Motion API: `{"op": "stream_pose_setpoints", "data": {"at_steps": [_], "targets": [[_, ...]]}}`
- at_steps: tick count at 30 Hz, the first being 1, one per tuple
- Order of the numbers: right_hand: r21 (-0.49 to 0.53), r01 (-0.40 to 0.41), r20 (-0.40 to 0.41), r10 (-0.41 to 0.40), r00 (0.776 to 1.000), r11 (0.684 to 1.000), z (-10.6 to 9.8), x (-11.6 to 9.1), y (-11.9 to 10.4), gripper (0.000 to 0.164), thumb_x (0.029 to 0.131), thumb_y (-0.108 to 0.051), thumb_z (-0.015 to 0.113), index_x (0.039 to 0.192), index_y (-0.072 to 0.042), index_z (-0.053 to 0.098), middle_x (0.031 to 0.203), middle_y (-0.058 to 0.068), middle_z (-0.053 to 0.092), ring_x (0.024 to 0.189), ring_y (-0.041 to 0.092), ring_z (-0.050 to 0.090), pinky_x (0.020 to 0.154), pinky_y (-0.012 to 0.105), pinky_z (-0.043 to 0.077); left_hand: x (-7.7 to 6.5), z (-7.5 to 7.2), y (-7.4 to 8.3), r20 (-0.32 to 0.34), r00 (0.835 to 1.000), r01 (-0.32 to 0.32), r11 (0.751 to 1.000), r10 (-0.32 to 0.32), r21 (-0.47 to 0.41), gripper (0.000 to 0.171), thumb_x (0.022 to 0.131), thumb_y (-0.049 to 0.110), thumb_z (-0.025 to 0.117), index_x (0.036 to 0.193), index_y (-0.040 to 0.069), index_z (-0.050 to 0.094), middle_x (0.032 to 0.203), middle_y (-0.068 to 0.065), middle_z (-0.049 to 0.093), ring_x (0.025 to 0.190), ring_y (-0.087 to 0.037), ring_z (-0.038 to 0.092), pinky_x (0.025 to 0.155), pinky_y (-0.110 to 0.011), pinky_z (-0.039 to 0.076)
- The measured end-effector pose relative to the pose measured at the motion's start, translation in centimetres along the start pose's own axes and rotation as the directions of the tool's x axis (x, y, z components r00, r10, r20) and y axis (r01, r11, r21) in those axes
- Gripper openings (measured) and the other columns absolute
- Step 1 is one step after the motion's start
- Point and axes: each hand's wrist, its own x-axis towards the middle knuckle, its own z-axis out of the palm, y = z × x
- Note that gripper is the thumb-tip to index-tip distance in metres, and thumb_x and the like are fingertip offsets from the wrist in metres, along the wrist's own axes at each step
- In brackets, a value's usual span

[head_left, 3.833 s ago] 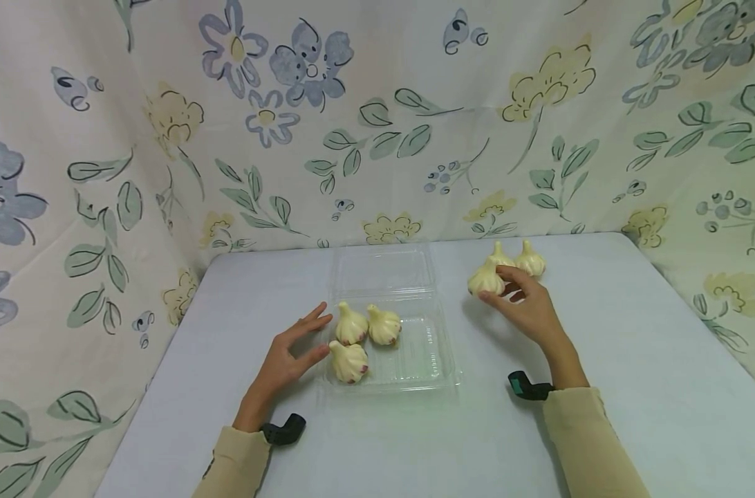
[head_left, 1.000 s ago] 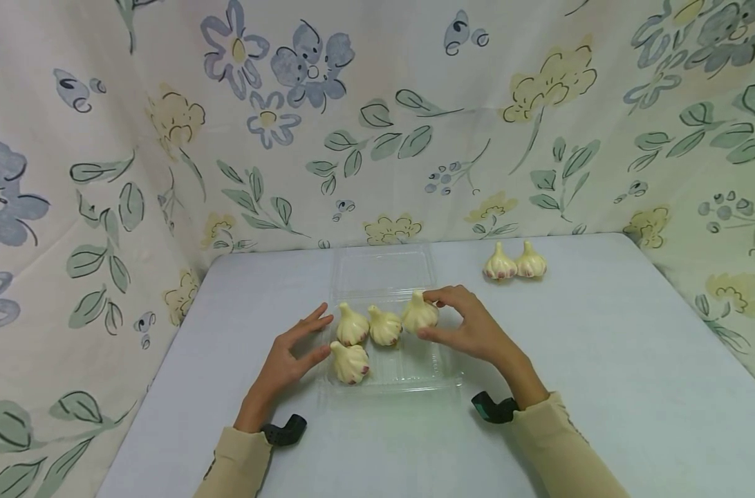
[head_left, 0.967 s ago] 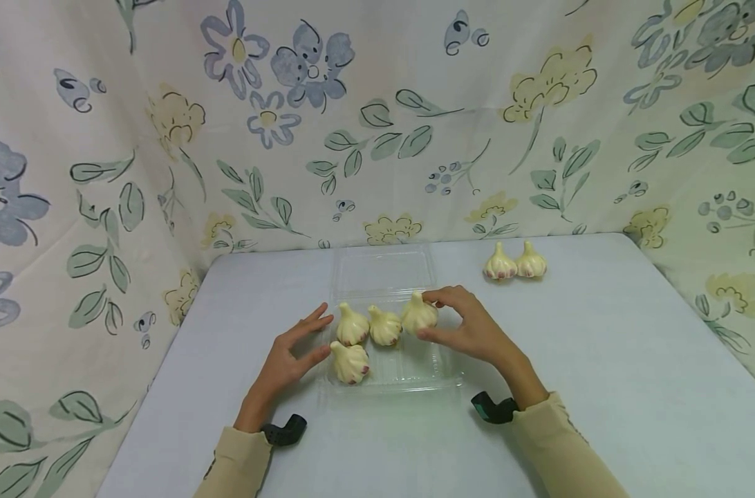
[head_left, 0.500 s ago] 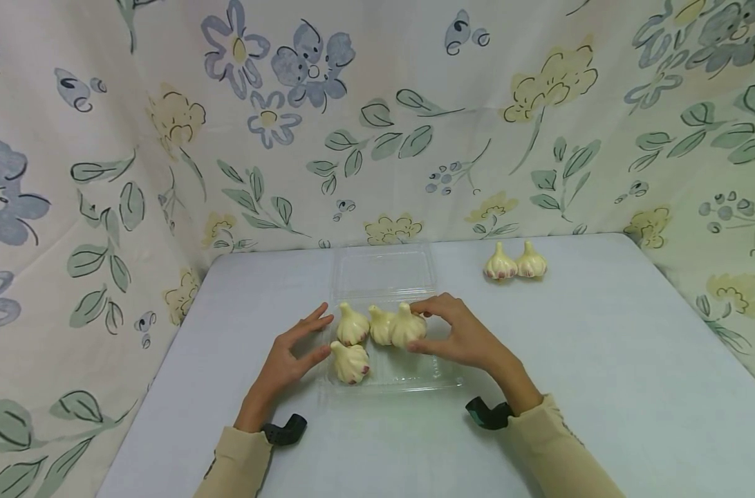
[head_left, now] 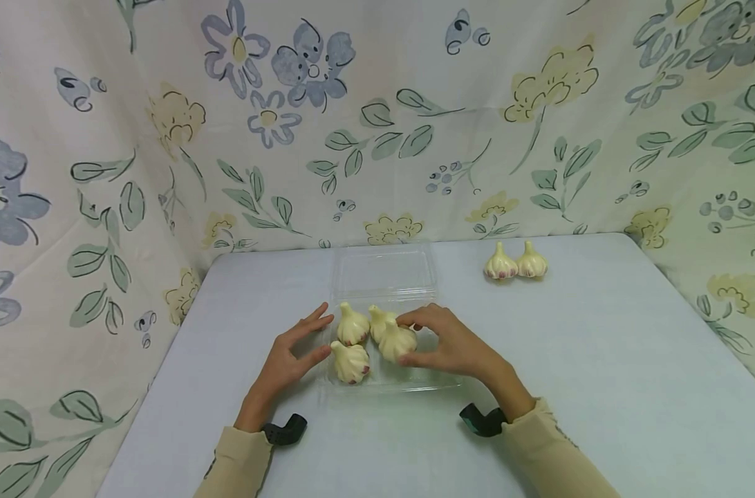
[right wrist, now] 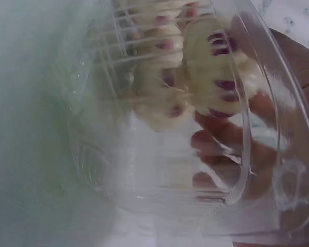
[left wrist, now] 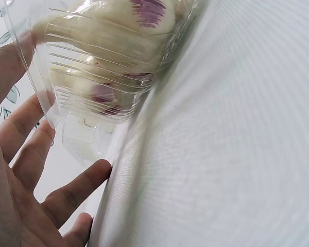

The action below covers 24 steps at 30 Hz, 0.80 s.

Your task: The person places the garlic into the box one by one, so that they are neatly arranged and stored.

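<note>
A pale garlic bulb [head_left: 397,342] is in the person's right hand [head_left: 455,346], low over the base of a clear plastic container [head_left: 415,389]; whether it touches the floor of the base is hard to tell. Three other bulbs sit in the container: the back-left bulb [head_left: 352,325], the front-left bulb [head_left: 350,363] just before it, and the middle bulb [head_left: 378,320], partly hidden behind the held one. The container's right part holds none, and its clear lid [head_left: 384,266] lies folded back on the far side.

The right hand pinches its bulb between thumb and fingertips, parted only by the bulb's width. The left hand [head_left: 293,356] grasps nothing; its fingers are spread and extended at the container's left rim, the fingertips seeming to touch it.

Beyond, to the right, two bulbs [head_left: 500,263] stand side by side on the white table [head_left: 620,346], well apart from the container. A floral cloth [head_left: 377,187] hangs behind.
</note>
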Motion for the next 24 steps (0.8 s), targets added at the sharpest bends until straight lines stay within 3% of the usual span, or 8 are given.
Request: {"op": "stream_pose_setpoints", "data": {"at_steps": [10,24], "targets": [[-0.031,0.061,0.032,-0.06,0.998,0.998,0.8,0.1,-0.4,0.051,0.082,-0.033,0.086,0.126,-0.017,0.068,0.121,-0.006,0.07,0.107,0.019,0.06,0.094,0.044,0.05,0.0,0.0,0.1,0.005,1.0,0.007,1.0,-0.007,0.001,0.055,0.092,0.014,0.075,0.144,0.022,0.06,0.162,-0.002,0.043,0.151,-0.029,0.039,0.123,-0.066,0.017],[-0.153,0.037,0.067,-0.027,0.997,0.987,1.1,0.1,-0.7,0.053,0.081,-0.044,0.085,0.127,-0.024,0.07,0.107,-0.007,0.066,0.094,0.018,0.058,0.086,0.034,0.041,0.0,0.0,0.1,0.004,1.0,0.006,1.0,-0.006,0.005,0.055,0.092,0.014,0.075,0.144,0.022,0.06,0.162,-0.002,0.043,0.152,-0.027,0.038,0.123,-0.066,0.016]]}}
